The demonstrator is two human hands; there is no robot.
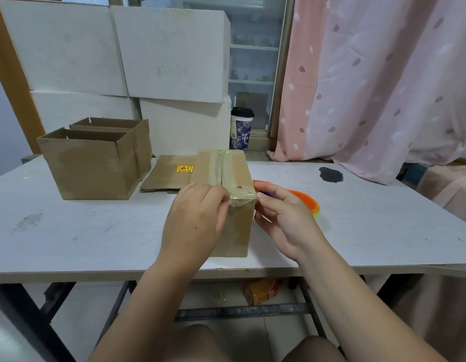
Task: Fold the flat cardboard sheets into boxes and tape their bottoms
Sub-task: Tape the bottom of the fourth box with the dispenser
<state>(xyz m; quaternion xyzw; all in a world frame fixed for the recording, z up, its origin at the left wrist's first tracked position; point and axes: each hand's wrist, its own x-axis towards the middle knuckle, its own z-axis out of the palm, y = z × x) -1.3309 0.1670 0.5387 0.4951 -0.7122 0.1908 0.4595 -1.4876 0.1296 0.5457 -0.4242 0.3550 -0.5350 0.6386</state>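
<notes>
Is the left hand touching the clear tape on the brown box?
Touching. Head view: left hand fingers pinch the clear tape strip against the brown cardboard box, no gap.

Soft, even daylight of moderate brightness, seemingly filtering through the pink curtain [370, 74] behind the table [96, 231]. Shadows on the table are faint and diffuse. Weak glare marks the tape [242, 190] on the box [237, 231] at table centre. Wide-angle distortion bows the table's edges; beneath it, dim, slightly blurred.

Lidded paper cup [241, 129], pink curtain [370, 87], white table [96, 231]
</notes>
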